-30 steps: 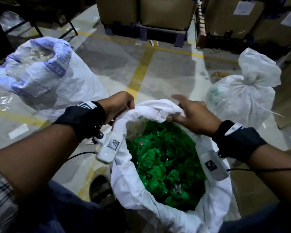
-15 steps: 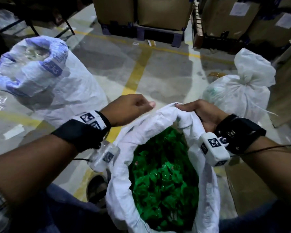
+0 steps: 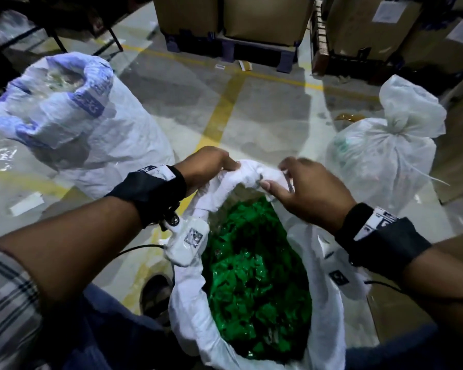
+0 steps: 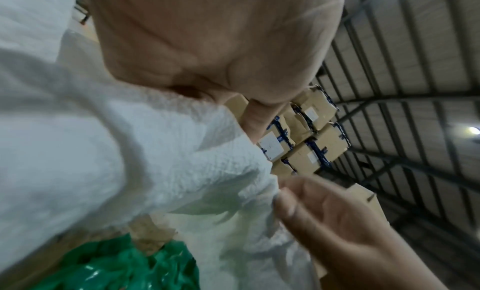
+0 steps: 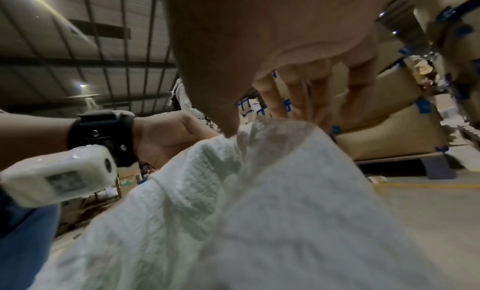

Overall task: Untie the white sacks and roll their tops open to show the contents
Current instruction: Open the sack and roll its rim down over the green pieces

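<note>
Now, near sack [image 3: 187, 303]: stands open before the person, far rim rolled, green plastic pieces [image 3: 251, 276] inside.
Left hand [image 3: 207, 166]: fingers curled, gripping the rolled rim.
Right hand [image 3: 309, 192]: fingers loosely spread at the rim, thumb touching it.
Left sack [image 3: 112, 145]: open, top rolled.
Right sack [image 3: 380, 158]: tied shut, on the floor [image 3: 187, 102].
</note>
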